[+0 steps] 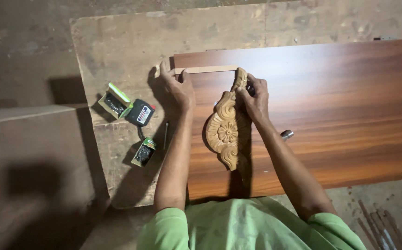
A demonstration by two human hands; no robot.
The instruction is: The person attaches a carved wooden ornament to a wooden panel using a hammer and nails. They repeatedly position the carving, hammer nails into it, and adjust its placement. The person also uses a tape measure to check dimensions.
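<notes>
Green sleeves [252,227] fill the bottom edge of the view, and both forearms reach up from them over the work.

Far left: a bare plywood sheet [117,51] lies on the floor. On it, from left to right, sit an open green-edged box [114,100] of dark fasteners, a black tape measure [141,112] just beside it, a second small box [144,153] below it (also open, with dark contents), and a thin nail [165,134] lying apart near the panel edge.

Left hand [178,88]: palm down at the upper left corner of the panel [349,106], fingers spread. The fingertips press on a pale wood strip [205,69] that runs along the panel's top edge. The hand does not enclose the strip; it holds it flat against the surface.

Centre: a carved ornament [226,127], light wood with scrolls and a flower rosette, lies on the reddish-brown laminate panel. Its narrow upper end touches the strip; its wide lower end points toward the person.

Right hand [255,99]: fingers and thumb closed on the ornament's upper right edge, pinching it in place.

Right of the forearm: a small metal cylinder [287,134] rests on the panel. Thin rods [377,224] lie on the floor at lower right.
</notes>
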